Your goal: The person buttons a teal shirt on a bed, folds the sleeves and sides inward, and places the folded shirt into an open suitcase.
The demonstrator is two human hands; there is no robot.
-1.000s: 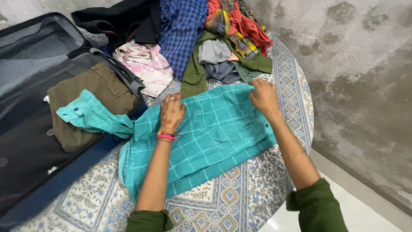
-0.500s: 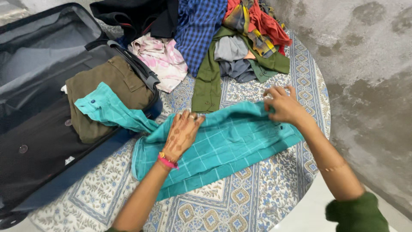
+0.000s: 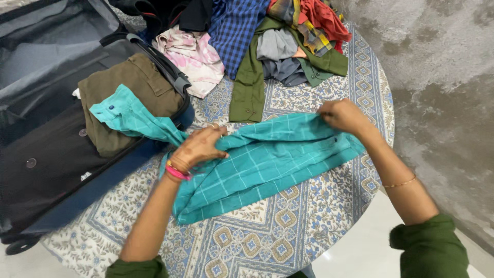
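A teal checked shirt (image 3: 257, 164) lies across the patterned bedsheet (image 3: 267, 237). One sleeve (image 3: 128, 116) trails left onto the open suitcase. My left hand (image 3: 198, 146) grips the shirt's upper edge near the sleeve and lifts it. On the right, my right hand (image 3: 342, 116) pinches the same upper edge and holds it up. The cloth between the two hands is folded over toward me.
An open dark suitcase (image 3: 46, 154) at the left holds an olive folded garment (image 3: 128, 98). A heap of clothes lies at the back: a pink floral piece (image 3: 193, 56), a blue checked shirt (image 3: 236, 31), a green shirt (image 3: 249, 87), red cloth (image 3: 321, 18). A stained wall (image 3: 442, 77) stands to the right.
Both hands went from pressing the flat shirt to gripping its far edge and drawing it toward me, folding it lengthwise. The camera view shifted slightly.
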